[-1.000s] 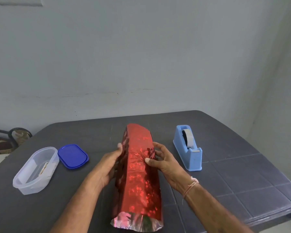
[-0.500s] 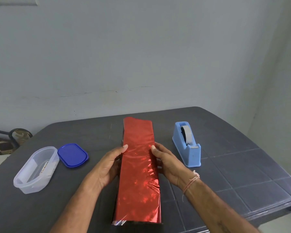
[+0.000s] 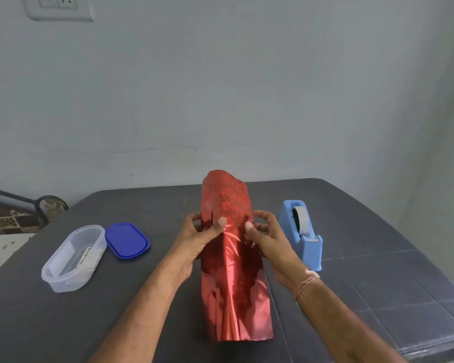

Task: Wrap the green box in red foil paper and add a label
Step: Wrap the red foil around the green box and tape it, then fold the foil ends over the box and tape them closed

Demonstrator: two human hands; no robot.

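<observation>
From the head camera, the red foil stands as a long tube on the middle of the dark table; the green box is hidden inside. The left hand and right hand each grip a side, thumbs pressing the top. The seam wants pulling snug and flat before reaching for the tape dispenser just beside the right hand.

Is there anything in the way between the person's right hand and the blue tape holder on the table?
Nothing visible. The right hand grips the shiny red foil-wrapped package with the left hand, and the light blue plastic tape dispenser stands just beside it on the dark grey table, only bare tabletop between them.
</observation>
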